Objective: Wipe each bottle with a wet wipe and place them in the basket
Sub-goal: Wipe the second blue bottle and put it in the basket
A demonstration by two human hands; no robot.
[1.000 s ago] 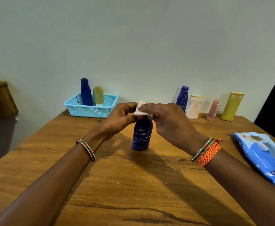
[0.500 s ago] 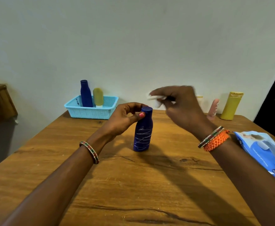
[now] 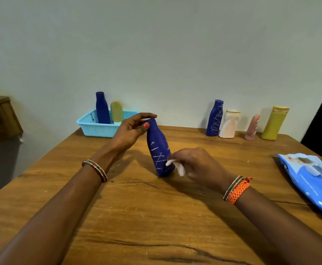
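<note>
From my head camera: my left hand (image 3: 131,131) pinches the cap of the scribbled blue bottle (image 3: 159,150), tilted mid-table, while my right hand (image 3: 196,164) presses a bunched wet wipe (image 3: 177,166) against its lower side. Two bottles stand in the basket (image 3: 99,128) at the far left edge; four more (three visibly marked) wait along the far edge. The wipe pack (image 3: 309,180) lies at the right edge of the wooden table (image 3: 156,217), against a plain wall.
</note>
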